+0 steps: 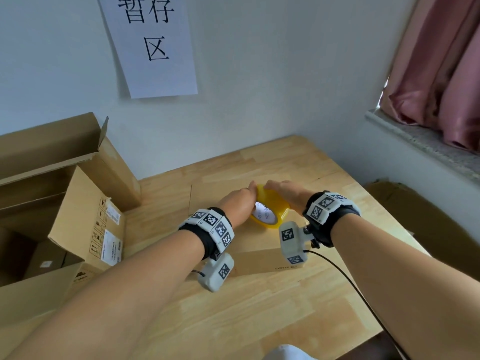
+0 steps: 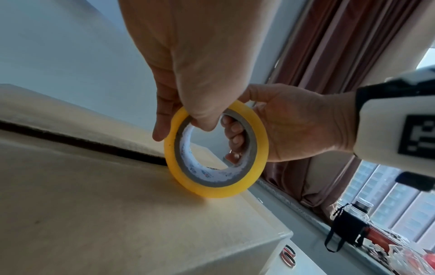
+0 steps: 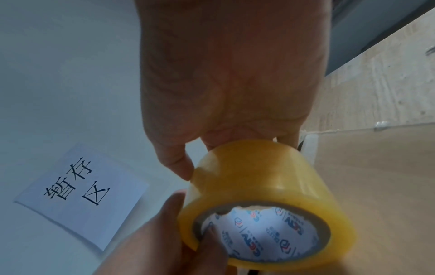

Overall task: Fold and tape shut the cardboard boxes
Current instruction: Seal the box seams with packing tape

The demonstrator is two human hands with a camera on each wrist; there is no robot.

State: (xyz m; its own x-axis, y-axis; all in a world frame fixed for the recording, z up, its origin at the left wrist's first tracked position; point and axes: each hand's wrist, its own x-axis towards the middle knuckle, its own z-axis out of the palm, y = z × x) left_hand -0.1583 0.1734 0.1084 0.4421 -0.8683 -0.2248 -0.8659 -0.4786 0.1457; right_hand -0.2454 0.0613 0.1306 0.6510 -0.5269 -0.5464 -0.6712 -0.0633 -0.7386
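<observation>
Bench [image 1: 272,320]: pale wood, set into a wall corner. A large open carton [image 1: 65,203] stands at its left edge, flaps up, shipping labels on the side.

Cardboard box [image 1: 259,258]: lies flat on the bench under both wrists, top flaps folded down. In the left wrist view the flaps meet along a dark seam [image 2: 82,144] that shows no tape yet. Judged stiff across the panels but springy at the flaps; they will likely want holding down while tape is laid.

Tape roll [image 1: 270,210]: yellow-tinted packing tape on a printed core, standing on edge on the box top, its rim right at the near end of the seam.

Left hand [image 1: 240,202]: grips the roll, thumb hooked inside the core, fingers on the outer wrap.

Right hand [image 1: 284,192]: clamped on the roll from the other side, fingers curled through the core, thumb [image 3: 175,165] on the outer wrap, probably feeling for the free end.

Handling: roll looks light and rigid, its wrap smooth and glossy, so likely slippery; the core gives the surest hold. The free end is not visible; it will need picking up with a nail.
</observation>
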